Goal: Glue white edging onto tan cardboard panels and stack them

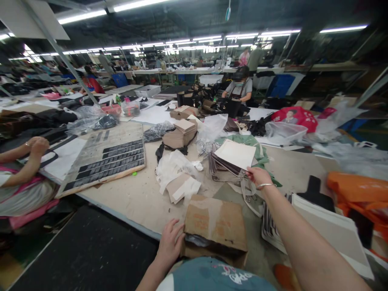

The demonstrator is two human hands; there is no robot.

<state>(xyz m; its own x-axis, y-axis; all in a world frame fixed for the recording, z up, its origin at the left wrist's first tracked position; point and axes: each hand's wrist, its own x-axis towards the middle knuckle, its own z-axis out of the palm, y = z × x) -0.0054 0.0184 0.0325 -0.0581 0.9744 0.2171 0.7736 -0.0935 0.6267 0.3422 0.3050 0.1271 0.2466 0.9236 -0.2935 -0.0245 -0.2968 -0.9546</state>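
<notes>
My left hand (pixel 169 244) lay loosely spread against one cardboard box (pixel 226 222) with greyish material (pixel 196 240) inside; my right hand (pixel 259 177) pinched one white panel (pixel 236 153).

I see ceiling tubes (pixel 344 29) glaring white — table (pixel 130 202) softly lit, upper right corner dark, edges stretched, far background blurry.

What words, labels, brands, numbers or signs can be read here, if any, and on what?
None legible for certain.
Brown cardboard box: faint orange print on top, too blurred to read.
Shiny red plastic bag: white marks that look like lettering beside a printed portrait, too small and blurred.
Teal cloth garment on the wearer: white and pink lettering or design, too distorted to read.
</notes>
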